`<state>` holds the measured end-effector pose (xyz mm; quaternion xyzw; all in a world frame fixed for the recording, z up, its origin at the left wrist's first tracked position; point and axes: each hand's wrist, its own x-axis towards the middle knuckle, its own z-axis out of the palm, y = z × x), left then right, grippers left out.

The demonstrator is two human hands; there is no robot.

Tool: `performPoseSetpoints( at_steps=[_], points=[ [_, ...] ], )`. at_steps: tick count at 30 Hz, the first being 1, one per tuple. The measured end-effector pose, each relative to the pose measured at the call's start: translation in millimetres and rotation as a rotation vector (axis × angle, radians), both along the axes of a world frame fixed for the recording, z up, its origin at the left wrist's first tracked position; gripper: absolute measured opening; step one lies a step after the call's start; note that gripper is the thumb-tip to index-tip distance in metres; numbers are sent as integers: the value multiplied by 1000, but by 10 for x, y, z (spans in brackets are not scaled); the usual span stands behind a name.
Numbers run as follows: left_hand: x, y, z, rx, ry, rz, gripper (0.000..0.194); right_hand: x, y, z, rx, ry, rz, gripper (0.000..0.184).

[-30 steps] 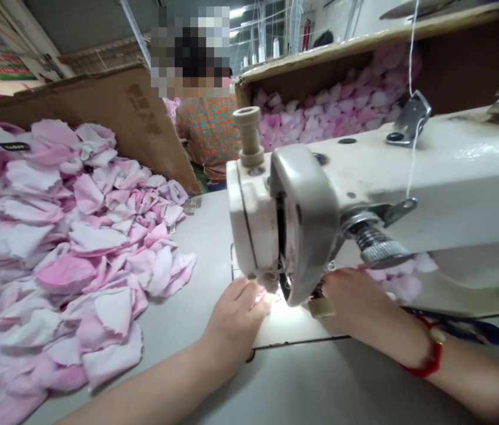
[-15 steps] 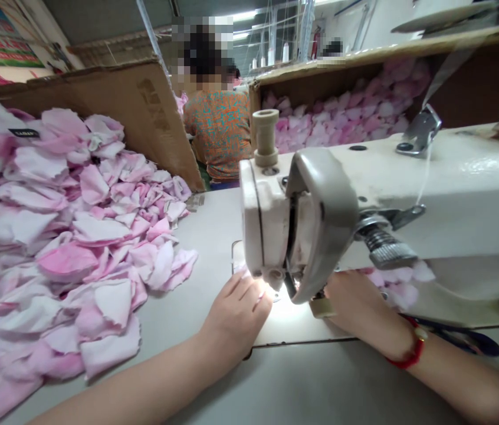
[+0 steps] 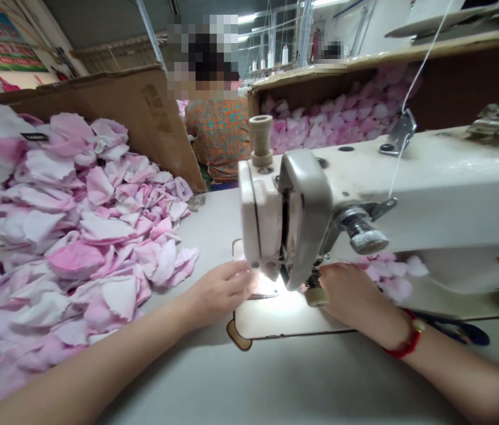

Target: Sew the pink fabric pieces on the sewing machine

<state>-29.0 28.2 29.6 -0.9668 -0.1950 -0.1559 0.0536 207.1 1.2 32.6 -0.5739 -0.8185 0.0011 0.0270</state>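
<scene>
A cream sewing machine (image 3: 409,183) stands on the grey table (image 3: 276,383). My left hand (image 3: 220,289) lies on the table just left of the needle, fingers together and stretched toward the lit needle plate (image 3: 271,313), pressing on something pale that the glare hides. My right hand (image 3: 351,298) reaches in under the machine head from the right, its fingers tucked behind the head; a red bracelet (image 3: 404,345) is on that wrist. A heap of pink and white fabric petals (image 3: 63,236) lies to the left.
More pink pieces (image 3: 391,277) lie behind my right hand under the machine arm. A cardboard box wall (image 3: 143,118) stands behind the heap; another box of petals (image 3: 342,106) is at the back. A person in an orange patterned top (image 3: 218,136) sits beyond. Blue scissors (image 3: 457,330) lie at right.
My left hand has slid left and flattened, my view has shifted slightly, and more of the needle plate's front edge shows. My right hand stays under the machine head.
</scene>
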Motion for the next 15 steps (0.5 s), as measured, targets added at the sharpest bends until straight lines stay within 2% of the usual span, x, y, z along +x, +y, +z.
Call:
performPoseSetpoints(
  at_steps=[2, 5, 9, 13, 15],
  points=[
    [5, 27, 17, 2, -12, -32, 26, 12, 2, 4, -7, 16, 4, 27],
    [88, -56, -4, 55, -18, -36, 24, 28, 0, 0, -12, 40, 12, 27],
    [211, -195, -82, 26, -83, 137, 27, 31, -11, 5, -29, 74, -7, 26],
    [248, -196, -141, -146, -204, 343, 19, 32, -26, 16, -61, 110, 10, 23],
    [261, -187, -165, -212, -240, 405, 14, 36, -35, 5, -58, 126, 28, 23]
  ],
)
